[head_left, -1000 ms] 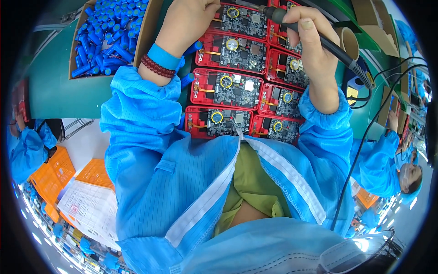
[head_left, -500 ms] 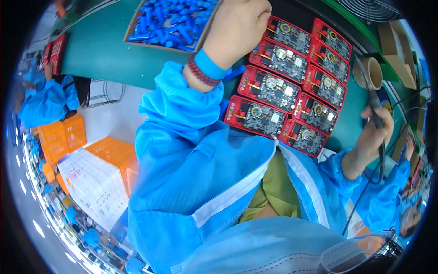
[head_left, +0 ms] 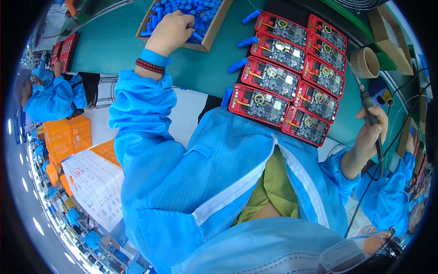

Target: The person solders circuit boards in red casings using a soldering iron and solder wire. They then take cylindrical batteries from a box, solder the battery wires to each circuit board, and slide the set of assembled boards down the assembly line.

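My left hand (head_left: 170, 33) is over a cardboard box (head_left: 213, 33) of blue cylindrical batteries (head_left: 206, 11), its fingers curled down among them. Whatever its fingertips hold is hidden. In my right hand (head_left: 370, 133) is a soldering iron (head_left: 370, 109), gripped by its dark handle, tip pointing up and away from me. Between the hands lie two columns of red cases (head_left: 259, 105) with circuit boards (head_left: 292, 34) in them. Along the left column's outer side lie several single blue batteries (head_left: 237, 65), one beside each case.
A round tan pot (head_left: 366, 63) stands close to the iron's tip, with a blue-and-yellow item (head_left: 381, 91) near it. Black cables (head_left: 401, 118) run down the right side. An open carton (head_left: 391, 39) is behind. Other people sit at far left and right; orange crates (head_left: 67, 137) stand at left.
My left hand has moved left from the red cases to the battery box, uncovering the single batteries beside the cases. My right hand still holds the soldering iron, about where it was.
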`<action>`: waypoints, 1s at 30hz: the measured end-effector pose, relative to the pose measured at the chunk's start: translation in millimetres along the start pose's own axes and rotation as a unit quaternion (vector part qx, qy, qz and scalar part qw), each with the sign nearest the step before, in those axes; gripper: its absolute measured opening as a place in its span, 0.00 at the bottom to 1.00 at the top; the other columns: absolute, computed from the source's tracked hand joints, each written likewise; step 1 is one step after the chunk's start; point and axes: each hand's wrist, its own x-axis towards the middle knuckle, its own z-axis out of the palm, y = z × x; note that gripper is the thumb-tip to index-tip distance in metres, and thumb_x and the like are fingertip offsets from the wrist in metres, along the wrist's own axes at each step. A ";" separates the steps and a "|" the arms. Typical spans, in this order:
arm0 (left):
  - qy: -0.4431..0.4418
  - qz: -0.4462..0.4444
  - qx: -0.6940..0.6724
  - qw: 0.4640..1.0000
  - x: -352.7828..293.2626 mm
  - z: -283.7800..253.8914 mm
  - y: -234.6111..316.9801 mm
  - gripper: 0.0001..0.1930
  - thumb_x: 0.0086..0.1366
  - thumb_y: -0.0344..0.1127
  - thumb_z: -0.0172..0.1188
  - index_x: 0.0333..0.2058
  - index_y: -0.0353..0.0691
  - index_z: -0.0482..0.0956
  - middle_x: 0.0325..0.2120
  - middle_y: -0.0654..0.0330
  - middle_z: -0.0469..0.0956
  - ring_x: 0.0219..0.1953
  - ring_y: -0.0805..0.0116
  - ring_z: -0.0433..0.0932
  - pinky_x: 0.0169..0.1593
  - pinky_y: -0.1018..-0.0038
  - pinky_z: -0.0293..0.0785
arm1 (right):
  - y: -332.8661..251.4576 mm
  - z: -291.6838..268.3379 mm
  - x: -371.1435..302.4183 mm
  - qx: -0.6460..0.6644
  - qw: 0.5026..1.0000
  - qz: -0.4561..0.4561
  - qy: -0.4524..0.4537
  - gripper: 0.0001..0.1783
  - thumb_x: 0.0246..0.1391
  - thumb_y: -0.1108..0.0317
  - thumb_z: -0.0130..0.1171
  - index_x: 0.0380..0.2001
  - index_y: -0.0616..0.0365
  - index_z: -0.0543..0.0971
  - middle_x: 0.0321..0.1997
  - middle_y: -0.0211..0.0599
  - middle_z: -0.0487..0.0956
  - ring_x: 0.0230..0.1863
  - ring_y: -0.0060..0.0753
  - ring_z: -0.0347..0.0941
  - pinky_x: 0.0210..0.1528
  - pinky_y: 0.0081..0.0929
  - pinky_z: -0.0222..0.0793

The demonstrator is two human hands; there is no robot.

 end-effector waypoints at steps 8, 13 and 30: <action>-0.062 0.035 -0.058 0.996 -3.5 -12.0 1.4 0.10 0.51 0.32 0.64 0.30 0.38 0.72 0.28 0.52 0.75 0.34 0.49 0.73 0.37 0.59 0.70 | -10.1 2.3 -4.3 -0.024 1.000 -0.012 -0.016 0.27 0.64 0.48 0.40 0.42 0.65 0.71 0.27 0.39 0.73 0.32 0.25 0.67 0.39 0.26 0.59; 0.100 -0.008 -0.122 0.987 -18.1 -38.7 25.2 0.08 0.55 0.29 0.60 0.34 0.37 0.72 0.26 0.54 0.75 0.30 0.58 0.74 0.33 0.70 0.70 | -11.0 1.8 -9.4 -0.033 0.999 -0.011 0.000 0.26 0.64 0.49 0.40 0.42 0.65 0.71 0.28 0.39 0.74 0.32 0.25 0.67 0.39 0.26 0.59; 0.037 0.010 -0.556 0.830 -19.9 -17.2 215.9 0.06 0.62 0.32 0.58 0.32 0.36 0.75 0.17 0.68 0.68 0.22 0.83 0.64 0.24 0.83 0.60 | -34.6 108.4 22.8 -0.082 0.986 -0.122 -0.076 0.19 0.41 0.79 0.63 0.40 0.54 0.74 0.38 0.39 0.77 0.35 0.43 0.73 0.38 0.34 0.69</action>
